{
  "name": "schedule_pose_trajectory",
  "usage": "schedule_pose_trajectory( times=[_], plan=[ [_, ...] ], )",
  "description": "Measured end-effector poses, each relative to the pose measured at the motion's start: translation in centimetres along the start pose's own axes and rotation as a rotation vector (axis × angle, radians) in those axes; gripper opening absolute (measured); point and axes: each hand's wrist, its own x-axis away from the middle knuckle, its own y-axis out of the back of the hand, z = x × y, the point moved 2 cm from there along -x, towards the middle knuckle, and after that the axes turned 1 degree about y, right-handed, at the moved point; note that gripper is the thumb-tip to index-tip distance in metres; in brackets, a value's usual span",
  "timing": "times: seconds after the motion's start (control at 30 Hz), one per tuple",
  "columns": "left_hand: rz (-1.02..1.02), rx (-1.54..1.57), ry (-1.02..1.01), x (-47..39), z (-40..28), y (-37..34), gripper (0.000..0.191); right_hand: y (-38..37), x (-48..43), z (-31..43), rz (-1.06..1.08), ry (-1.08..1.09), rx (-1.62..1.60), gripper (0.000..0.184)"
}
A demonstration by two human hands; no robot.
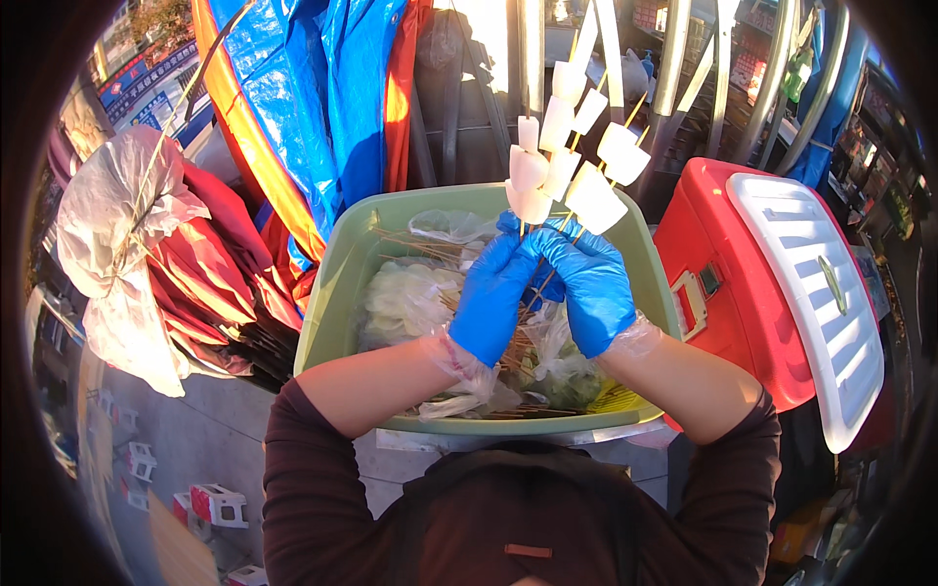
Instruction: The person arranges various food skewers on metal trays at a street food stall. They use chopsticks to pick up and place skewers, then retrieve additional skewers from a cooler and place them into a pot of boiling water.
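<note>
Both my hands wear blue gloves over clear plastic ones and meet above a green plastic tub (338,293). My left hand (495,297) and my right hand (592,287) together grip a fan of thin wooden skewers by their lower sticks. White food chunks (597,199) are threaded on the upper parts, with several bare tips poking out. How the sticks are shared between the fingers is partly hidden. Below, the tub holds a clear bag of pale slices (410,297), loose sticks (423,243) and a bag with green leaves (568,377).
A red cooler box (733,286) with a white ribbed lid (802,293) leaning on it stands right of the tub. At left are folded red fabric (201,271) under a plastic bag (121,212) and a blue-orange tarp (308,95). Metal poles (670,58) rise behind. Small stools (218,505) stand lower left.
</note>
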Motion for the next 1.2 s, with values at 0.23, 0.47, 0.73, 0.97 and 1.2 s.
schedule_pose_trajectory(
  times=[0.23,0.47,0.73,0.97,1.2],
  plan=[
    [0.353,-0.506,0.083,-1.9,-0.1,-0.6,0.03,2.2,0.1,2.6,0.119,-0.23,0.128,0.029],
    [0.236,-0.873,0.3,-9.1,-4.8,7.6,0.044,7.2,1.4,5.1,0.125,-0.047,0.058,0.033],
    [0.802,-1.783,-0.259,-12.7,5.5,15.3,0.034,9.2,2.9,3.7,-0.125,-0.04,0.047,0.023],
    [0.545,-2.145,0.041,-18.9,8.8,16.1,0.027,9.2,2.4,0.5,-0.203,-0.027,0.114,0.021],
    [0.503,-2.09,0.14,-18.9,8.2,14.7,0.035,10.0,1.6,-2.1,-0.199,-0.078,0.073,0.022]
  ],
)
